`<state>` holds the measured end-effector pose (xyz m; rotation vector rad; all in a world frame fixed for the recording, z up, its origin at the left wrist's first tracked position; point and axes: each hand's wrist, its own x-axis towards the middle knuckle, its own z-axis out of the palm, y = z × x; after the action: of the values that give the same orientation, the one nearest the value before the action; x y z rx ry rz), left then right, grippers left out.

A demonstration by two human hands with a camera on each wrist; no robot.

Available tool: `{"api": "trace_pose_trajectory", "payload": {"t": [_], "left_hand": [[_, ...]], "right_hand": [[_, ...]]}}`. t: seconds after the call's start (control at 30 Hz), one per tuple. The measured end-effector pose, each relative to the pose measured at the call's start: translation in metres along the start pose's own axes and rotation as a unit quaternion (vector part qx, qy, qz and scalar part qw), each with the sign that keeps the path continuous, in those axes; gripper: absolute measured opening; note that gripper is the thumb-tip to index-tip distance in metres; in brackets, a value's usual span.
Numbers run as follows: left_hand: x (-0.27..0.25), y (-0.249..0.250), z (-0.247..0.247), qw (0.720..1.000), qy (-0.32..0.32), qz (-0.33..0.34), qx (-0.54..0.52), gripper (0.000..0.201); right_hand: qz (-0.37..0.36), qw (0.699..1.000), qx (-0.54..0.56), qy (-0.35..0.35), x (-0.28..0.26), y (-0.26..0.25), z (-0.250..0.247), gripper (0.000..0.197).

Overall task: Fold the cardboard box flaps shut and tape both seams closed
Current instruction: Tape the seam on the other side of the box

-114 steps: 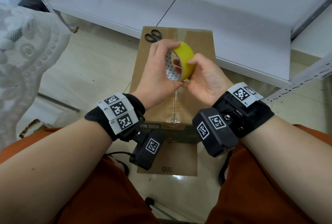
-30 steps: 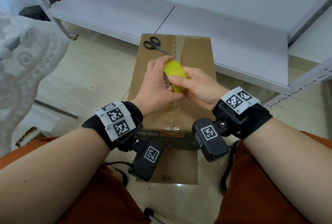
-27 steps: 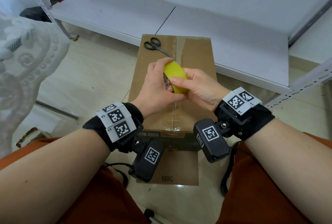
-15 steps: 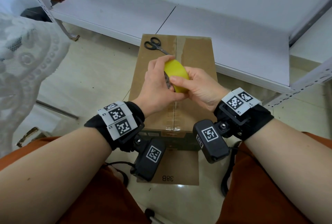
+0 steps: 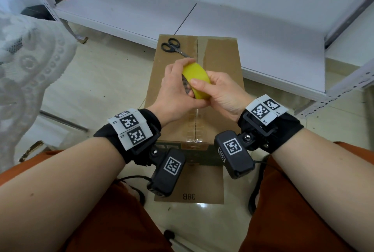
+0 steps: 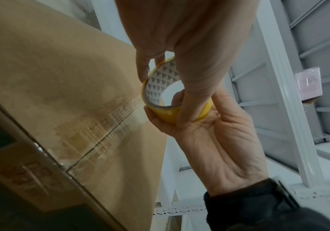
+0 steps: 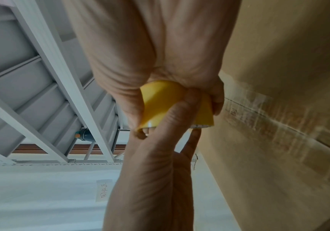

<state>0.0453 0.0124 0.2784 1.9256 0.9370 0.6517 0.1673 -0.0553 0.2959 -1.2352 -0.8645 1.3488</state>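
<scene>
Left hand (image 5: 172, 88) and right hand (image 5: 220, 92) both grasp one yellow tape roll (image 5: 197, 78); one cardboard box (image 5: 220, 63) beneath the fingers, one pair of scissors (image 5: 172, 46) beyond them.

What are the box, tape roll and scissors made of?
Box: brown cardboard, matte, scuffed; old clear tape glints on its seam.
Tape roll: yellow, glossy, probably plastic film; printed, likely card core.
Scissors: black handles, likely plastic; blades look metal.

A pale tiled floor (image 5: 97, 90) carries the closed cardboard box (image 5: 222, 65), which stands between the person's knees and just in front of a low white shelf (image 5: 263, 35). A flat cardboard sheet (image 5: 204, 183) lies on the tiles against the box's near side.
</scene>
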Motion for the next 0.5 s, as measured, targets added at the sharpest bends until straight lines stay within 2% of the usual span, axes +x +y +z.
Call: {"api": "trace_pose_trajectory", "payload": {"t": [0.13,0.2,0.3,0.4,0.5], "left_hand": [[0.0010,0.0017,-0.0032,0.999,-0.006,-0.005,-0.038,0.095],[0.0011,0.0012,-0.0035,1.000,-0.003,0.005,-0.018,0.094],[-0.0001,-0.0008,-0.0020,1.000,-0.002,0.016,0.023,0.095],[0.0036,-0.0008,-0.0038,1.000,-0.006,0.010,-0.001,0.096],[0.0082,-0.0013,-0.0071,0.999,-0.010,-0.001,-0.035,0.095]], "right_hand": [[0.000,1.000,-0.004,-0.015,-0.0007,-0.0030,0.0002,0.010],[0.004,1.000,0.016,-0.008,-0.0008,-0.0040,0.0010,0.012],[0.016,0.999,0.022,0.026,0.0013,-0.0009,0.0032,0.031],[0.010,0.999,0.008,0.044,0.0041,0.0007,0.0048,0.019],[0.001,0.999,0.026,0.028,0.0045,-0.0021,0.0042,0.016]]}}
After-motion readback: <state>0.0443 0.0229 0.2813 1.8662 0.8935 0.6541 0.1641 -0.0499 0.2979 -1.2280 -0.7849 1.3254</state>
